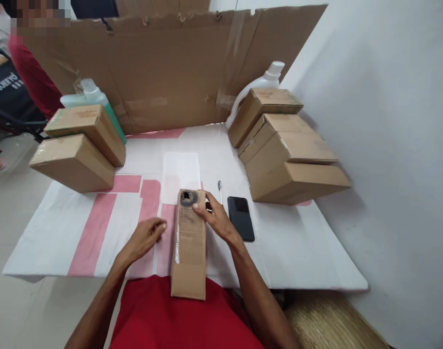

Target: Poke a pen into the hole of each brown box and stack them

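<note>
A narrow cardboard box [189, 247] stands tilted between the table edge and my red shirt. Near its top is a small square hole [187, 195] with a dark, smudged ring around it. My right hand [217, 215] grips the box's upper right side, thumb on the front face just below the hole. Left of the box, apart from it, my left hand [146, 236] hovers over the table with fingers curled in and thumb against them; nothing shows in it. Behind the box lies a white sheet of paper [180, 169]. A black phone [241, 218] and a pen [220, 190] lie to the right.
Cardboard boxes [72, 157] stand at the left by a bottle of green liquid [112, 118]. More boxes [290, 145] and a white jug [255, 85] stand at the right. A cardboard screen [170, 72] closes the back. A person in red [34, 72] is beyond it, left.
</note>
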The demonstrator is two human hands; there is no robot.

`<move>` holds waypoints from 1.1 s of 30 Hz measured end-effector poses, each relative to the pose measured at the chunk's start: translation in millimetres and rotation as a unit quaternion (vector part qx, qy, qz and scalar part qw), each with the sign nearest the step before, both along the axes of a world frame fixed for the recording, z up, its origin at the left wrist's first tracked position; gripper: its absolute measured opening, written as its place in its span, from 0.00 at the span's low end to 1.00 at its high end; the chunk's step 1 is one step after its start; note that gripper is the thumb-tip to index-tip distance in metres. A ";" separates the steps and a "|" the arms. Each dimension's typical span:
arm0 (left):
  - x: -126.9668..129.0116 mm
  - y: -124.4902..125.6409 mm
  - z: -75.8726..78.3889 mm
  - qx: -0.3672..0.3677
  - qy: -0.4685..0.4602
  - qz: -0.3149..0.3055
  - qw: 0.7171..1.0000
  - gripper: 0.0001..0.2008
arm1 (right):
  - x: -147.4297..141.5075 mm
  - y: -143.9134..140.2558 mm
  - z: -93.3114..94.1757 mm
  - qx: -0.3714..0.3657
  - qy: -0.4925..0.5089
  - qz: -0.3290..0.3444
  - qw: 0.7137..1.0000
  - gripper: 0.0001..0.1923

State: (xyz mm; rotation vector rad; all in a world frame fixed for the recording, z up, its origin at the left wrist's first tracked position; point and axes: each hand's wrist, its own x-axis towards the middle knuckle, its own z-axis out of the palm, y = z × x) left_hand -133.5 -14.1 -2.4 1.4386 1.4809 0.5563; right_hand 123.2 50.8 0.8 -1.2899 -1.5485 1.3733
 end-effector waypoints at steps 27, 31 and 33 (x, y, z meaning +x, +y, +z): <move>62.8 66.0 -11.8 0.100 -0.135 0.092 0.982 0.22 | 11.0 12.5 -18.9 0.000 -0.178 -0.186 0.966 0.23; 55.4 61.3 -16.0 0.107 -0.154 0.038 0.981 0.33 | 32.7 10.5 -33.6 -0.061 -0.396 -0.186 0.897 0.08; 51.8 60.2 -16.0 0.103 -0.155 0.009 0.983 0.39 | 34.0 12.2 -39.0 -0.069 -0.399 -0.186 0.895 0.03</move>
